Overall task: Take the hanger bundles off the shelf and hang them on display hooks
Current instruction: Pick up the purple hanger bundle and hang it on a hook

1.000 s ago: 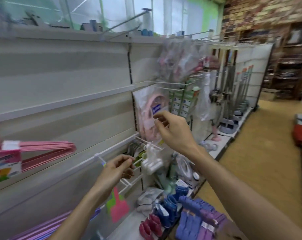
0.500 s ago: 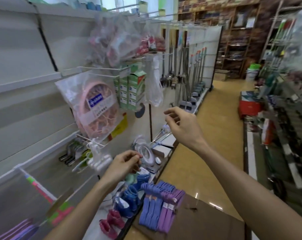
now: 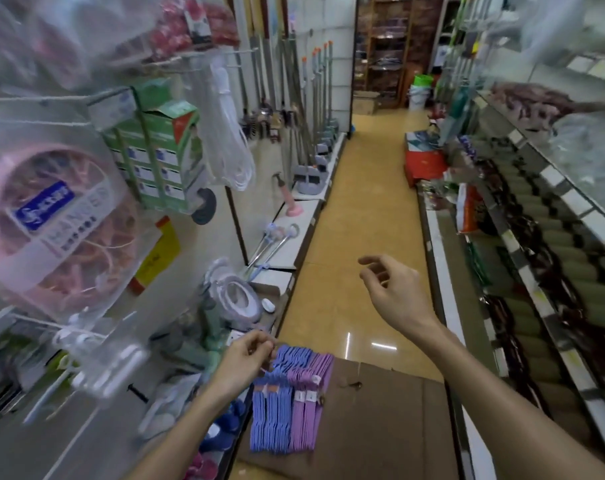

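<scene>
Two bundles of hangers lie side by side on a brown cardboard box [image 3: 380, 427]: a blue bundle [image 3: 270, 410] on the left and a purple bundle [image 3: 306, 403] on the right. My left hand [image 3: 245, 362] hovers at the top end of the blue bundle, fingers curled with the tips together, and nothing shows between them. My right hand [image 3: 394, 289] hangs in the air over the aisle floor, fingers loosely curled, holding nothing. White wire display hooks [image 3: 69, 123] stick out of the shelf wall at upper left.
A bagged pink round hanger [image 3: 51, 220], green boxes [image 3: 155, 157] and a bagged white cord [image 3: 228, 133] hang on the left wall. Mops and brooms [image 3: 311, 116] stand further along. The tan aisle floor [image 3: 363, 202] runs ahead. Stocked shelves [image 3: 536, 254] line the right.
The view has swung right, from the shelf wall to the aisle. Both hands came away from the hooks and dropped; the left one now sits by the blue bundle.
</scene>
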Action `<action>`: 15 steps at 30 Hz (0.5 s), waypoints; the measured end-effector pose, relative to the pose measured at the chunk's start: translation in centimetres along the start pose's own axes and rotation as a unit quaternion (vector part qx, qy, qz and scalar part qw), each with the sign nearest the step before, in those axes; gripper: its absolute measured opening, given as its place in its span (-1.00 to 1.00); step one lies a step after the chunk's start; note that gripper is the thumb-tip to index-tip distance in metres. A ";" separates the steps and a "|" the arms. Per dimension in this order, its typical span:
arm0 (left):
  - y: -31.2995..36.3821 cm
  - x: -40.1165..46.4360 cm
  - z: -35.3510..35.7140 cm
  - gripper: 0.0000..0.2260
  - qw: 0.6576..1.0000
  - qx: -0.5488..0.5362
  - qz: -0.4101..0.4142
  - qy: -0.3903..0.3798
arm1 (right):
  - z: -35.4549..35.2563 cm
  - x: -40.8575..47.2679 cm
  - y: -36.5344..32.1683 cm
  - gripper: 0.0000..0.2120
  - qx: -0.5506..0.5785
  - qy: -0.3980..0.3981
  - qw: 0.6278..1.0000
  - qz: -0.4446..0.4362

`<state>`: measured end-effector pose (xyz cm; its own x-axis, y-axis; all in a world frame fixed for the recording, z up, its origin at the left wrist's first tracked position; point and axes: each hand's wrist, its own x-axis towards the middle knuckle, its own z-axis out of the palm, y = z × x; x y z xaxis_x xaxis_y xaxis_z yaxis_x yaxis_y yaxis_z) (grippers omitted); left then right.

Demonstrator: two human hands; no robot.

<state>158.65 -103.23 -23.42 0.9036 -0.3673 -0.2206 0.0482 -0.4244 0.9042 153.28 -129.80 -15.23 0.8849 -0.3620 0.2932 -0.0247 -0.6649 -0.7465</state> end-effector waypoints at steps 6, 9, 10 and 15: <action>-7.6 8.6 1.3 -0.86 0.997 0.049 -0.036 -0.053 | 5.6 -0.3 8.4 -0.78 -0.026 0.011 0.993 0.118; -12.9 12.4 2.9 -0.84 0.994 0.066 -0.042 -0.075 | 9.5 -1.6 14.0 -0.77 -0.027 -0.005 0.986 0.165; -14.8 13.5 3.7 -0.84 0.993 0.072 -0.046 -0.083 | 11.0 -2.1 16.1 -0.77 -0.025 -0.014 0.983 0.180; -24.7 19.0 8.6 -0.87 0.982 0.147 -0.037 -0.108 | 18.7 -5.4 27.6 -0.77 -0.025 -0.048 0.974 0.219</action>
<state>171.00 -106.83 -53.08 0.7891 -0.4806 -0.3825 -0.0445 -0.6658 0.7448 156.54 -133.98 -48.64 0.8232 -0.5578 -0.1060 -0.4311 -0.4924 -0.7561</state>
